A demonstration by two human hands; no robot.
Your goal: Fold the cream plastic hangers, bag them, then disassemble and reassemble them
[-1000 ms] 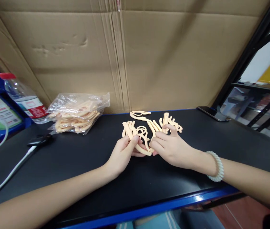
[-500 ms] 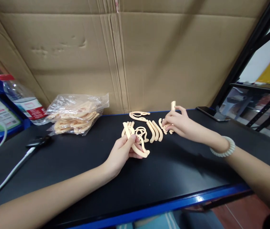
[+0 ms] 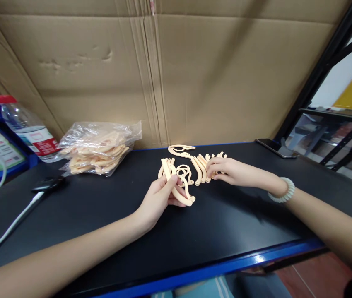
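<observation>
The left hand (image 3: 155, 197) clasped a frame (image 3: 181, 198), seemingly steadying it. Beside it, the right hand (image 3: 229, 170) curled over strips (image 3: 198, 172), hold unclear.

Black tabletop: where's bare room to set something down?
Black flat tabletop is bare between left hand, clear plastic bag and thin white cable; also between right hand and dark flat phone. Crowded: between the hands, with cream curved pieces.
</observation>
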